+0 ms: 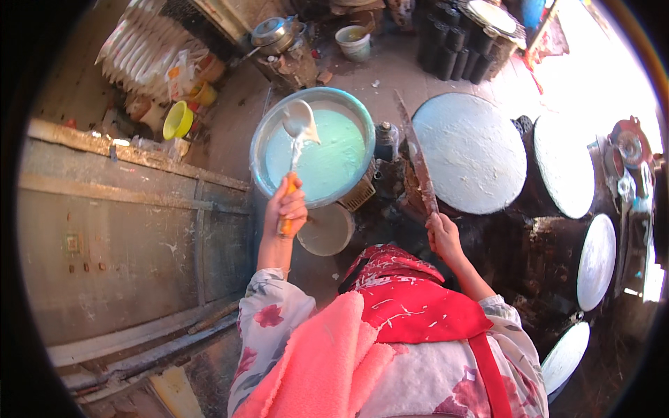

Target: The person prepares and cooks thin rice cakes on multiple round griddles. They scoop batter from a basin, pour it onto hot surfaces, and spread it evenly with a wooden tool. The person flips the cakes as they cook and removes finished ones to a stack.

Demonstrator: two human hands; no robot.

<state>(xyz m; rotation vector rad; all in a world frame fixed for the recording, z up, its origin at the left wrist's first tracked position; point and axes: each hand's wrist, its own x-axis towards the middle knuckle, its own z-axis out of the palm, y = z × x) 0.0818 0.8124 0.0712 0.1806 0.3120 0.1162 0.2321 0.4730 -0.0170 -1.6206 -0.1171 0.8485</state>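
My left hand [284, 212] grips the orange handle of a ladle [300, 122], whose bowl, coated with pale batter, is over a wide basin [334, 160] of pale mint-tinted batter. My right hand [442, 237] holds a long, stained flat blade [411, 139] pointing forward between the basin and a large round plate [468, 153] coated pale with lumpy streaks. Below the basin sits a smaller round container [325, 233] with a greyish inside.
More round pale plates [563, 164] stand along the right. Behind are a bucket [353, 45], a steel pot [270, 35] and black cylinders [453, 49]. A yellow bowl [178, 120] and stacked bags [143, 56] lie back left, beyond a metal partition [125, 244].
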